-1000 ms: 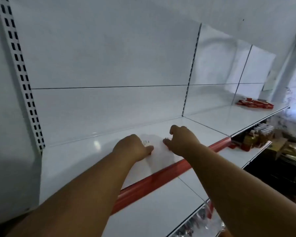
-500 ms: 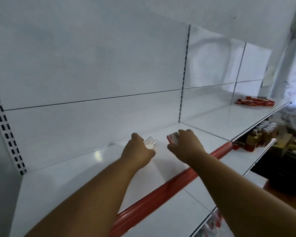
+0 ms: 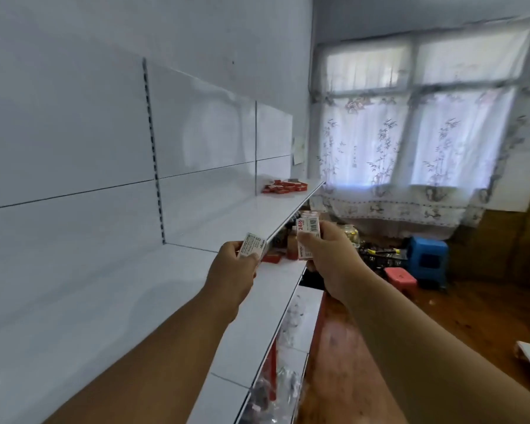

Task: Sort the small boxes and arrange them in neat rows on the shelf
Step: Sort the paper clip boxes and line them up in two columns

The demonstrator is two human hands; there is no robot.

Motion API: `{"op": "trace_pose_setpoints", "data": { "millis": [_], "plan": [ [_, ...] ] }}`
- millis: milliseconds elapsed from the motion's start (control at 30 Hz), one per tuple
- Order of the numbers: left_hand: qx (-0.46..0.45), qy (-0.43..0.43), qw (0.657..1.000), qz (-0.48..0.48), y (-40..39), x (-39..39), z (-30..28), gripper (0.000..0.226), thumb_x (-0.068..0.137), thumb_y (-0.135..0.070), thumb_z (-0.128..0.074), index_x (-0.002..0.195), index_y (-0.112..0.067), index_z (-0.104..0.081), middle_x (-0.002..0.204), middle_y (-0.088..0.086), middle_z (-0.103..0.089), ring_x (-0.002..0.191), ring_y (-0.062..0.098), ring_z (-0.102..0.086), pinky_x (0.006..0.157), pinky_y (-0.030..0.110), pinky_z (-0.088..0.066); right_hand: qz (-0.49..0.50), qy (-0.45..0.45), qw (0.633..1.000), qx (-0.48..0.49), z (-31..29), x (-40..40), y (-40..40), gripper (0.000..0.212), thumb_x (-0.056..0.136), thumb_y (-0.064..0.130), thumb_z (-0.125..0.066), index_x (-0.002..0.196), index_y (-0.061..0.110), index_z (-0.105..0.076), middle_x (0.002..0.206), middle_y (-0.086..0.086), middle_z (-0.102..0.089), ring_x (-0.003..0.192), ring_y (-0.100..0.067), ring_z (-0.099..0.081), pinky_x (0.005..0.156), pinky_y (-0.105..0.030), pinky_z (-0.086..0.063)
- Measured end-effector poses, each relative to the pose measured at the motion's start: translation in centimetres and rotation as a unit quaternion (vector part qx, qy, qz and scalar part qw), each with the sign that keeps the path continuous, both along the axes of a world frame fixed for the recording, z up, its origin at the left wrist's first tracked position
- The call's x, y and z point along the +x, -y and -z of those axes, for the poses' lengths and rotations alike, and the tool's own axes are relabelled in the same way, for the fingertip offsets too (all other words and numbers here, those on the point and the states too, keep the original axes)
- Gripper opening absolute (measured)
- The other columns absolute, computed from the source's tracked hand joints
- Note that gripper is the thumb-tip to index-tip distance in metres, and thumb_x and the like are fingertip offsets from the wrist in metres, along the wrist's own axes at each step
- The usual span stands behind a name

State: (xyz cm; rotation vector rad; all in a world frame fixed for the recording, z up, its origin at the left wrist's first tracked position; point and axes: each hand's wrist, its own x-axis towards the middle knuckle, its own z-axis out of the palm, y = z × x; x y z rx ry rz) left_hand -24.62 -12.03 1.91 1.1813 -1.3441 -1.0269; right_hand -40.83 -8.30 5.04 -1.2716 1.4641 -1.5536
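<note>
White shelving (image 3: pixel 110 301) runs along the left wall, glossy and bare where the person stands, its front edge slanting away toward a curtained window (image 3: pixel 410 133). Both hands are lifted off the shelf, held out in front of its edge. The left hand (image 3: pixel 231 278) pinches a small white box (image 3: pixel 253 244) between thumb and curled fingers; the box tilts, its printed label face showing. The right hand (image 3: pixel 331 258) grips a small stack of boxes (image 3: pixel 307 237), white with red print and a barcode on top, thumb along the near side and fingers wrapped behind. How many boxes sit in that stack I cannot tell. The two loads are close but not touching.

Farther along the same shelf, near its far end, a cluster of small red boxes (image 3: pixel 283 187) lies in a loose group against the back panel. Below the shelf edge, just beyond the hands, more red and white packets (image 3: pixel 273 257) and some bottles show on a lower tier, too blurred to sort out. On the wooden floor (image 3: pixel 349 347) past the right arm stand a blue plastic stool (image 3: pixel 427 260) and a low pink stool (image 3: pixel 400 276) just in front of it.
</note>
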Motion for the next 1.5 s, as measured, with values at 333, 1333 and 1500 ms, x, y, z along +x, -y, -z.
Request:
{"op": "trace_pose_setpoints", "data": {
  "millis": [333, 1333, 1500],
  "plan": [
    [0.032, -0.022, 0.994, 0.103, 8.5, -21.8, 1.5, 0.027, 0.093, -0.012, -0.058, 0.120, -0.017, -0.054, 0.111, 0.007, -0.066, 0.088, 0.020, -0.066, 0.064, 0.029, -0.054, 0.074, -0.017, 0.997, 0.023, 1.5, -21.2, 6.8, 0.016, 0.097, 0.018, -0.057, 0.111, 0.023, -0.060, 0.100, 0.000, -0.071, 0.088, -0.020, -0.069, 0.075, -0.037, -0.061],
    [0.045, -0.049, 0.990, 0.121, 58.9, -69.1, 5.0, 0.025, 0.094, -0.010, -0.062, 0.100, -0.033, -0.056, 0.107, -0.001, -0.070, 0.095, 0.016, -0.069, 0.079, 0.038, -0.062, 0.096, 0.043, 0.993, 0.047, 6.8, -68.1, 56.5, 0.028, 0.095, 0.008, -0.058, 0.117, 0.022, -0.051, 0.100, -0.001, -0.072, 0.085, -0.019, -0.070, 0.068, -0.030, -0.056],
    [0.044, -0.042, 0.995, 0.077, 67.0, -73.9, 3.7, 0.025, 0.095, -0.012, -0.061, 0.104, -0.034, -0.054, 0.109, -0.004, -0.068, 0.098, 0.013, -0.067, 0.080, 0.033, -0.061, 0.030, 0.064, 0.996, 0.053, 5.7, -73.0, 66.8, 0.029, 0.093, 0.007, -0.061, 0.114, 0.024, -0.053, 0.098, 0.000, -0.072, 0.074, -0.008, -0.071, 0.061, -0.023, -0.055]
  ]
}}
